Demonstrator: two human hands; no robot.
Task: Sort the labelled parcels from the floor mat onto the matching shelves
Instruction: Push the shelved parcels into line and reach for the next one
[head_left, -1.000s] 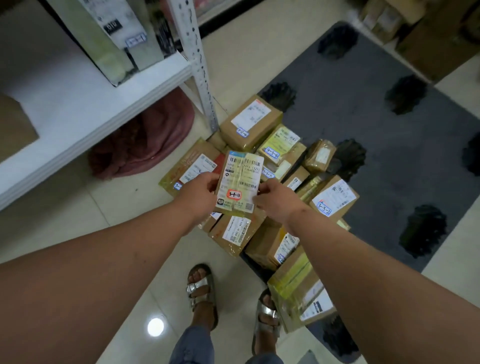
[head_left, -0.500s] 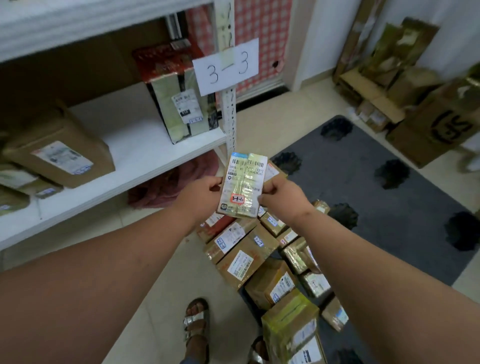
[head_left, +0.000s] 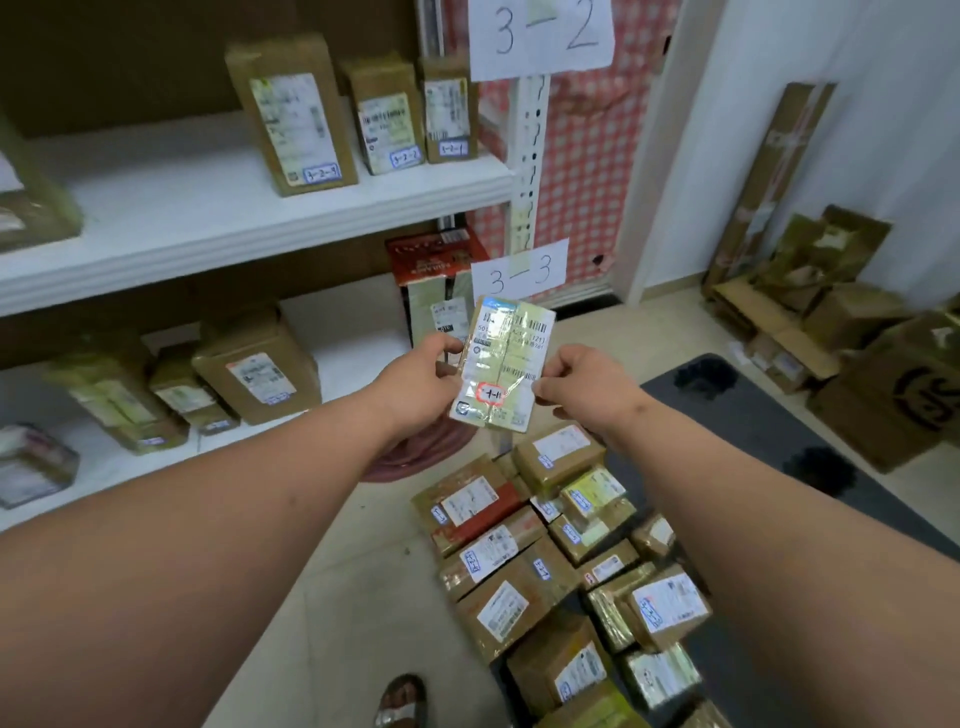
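The left hand (head_left: 415, 376) and right hand (head_left: 587, 387) pinch the flat labelled parcel (head_left: 503, 364) by its side edges, upright between their curled fingers (head_left: 451, 343), before the shelves (head_left: 249, 218).

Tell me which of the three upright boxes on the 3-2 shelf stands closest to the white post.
The short brown box at the right end, sticker reading 3-2-1. The other two, 3-2-2 and the taller 3-2-9, stand farther left of the post.

Pale tiled floor (head_left: 363, 597) at 6 o'clock, white wall (head_left: 857, 52) at 1 o'clock, red-and-white checked cloth (head_left: 587, 171) at 12 o'clock, flattened brown cardboard boxes (head_left: 810, 291) at 3 o'clock
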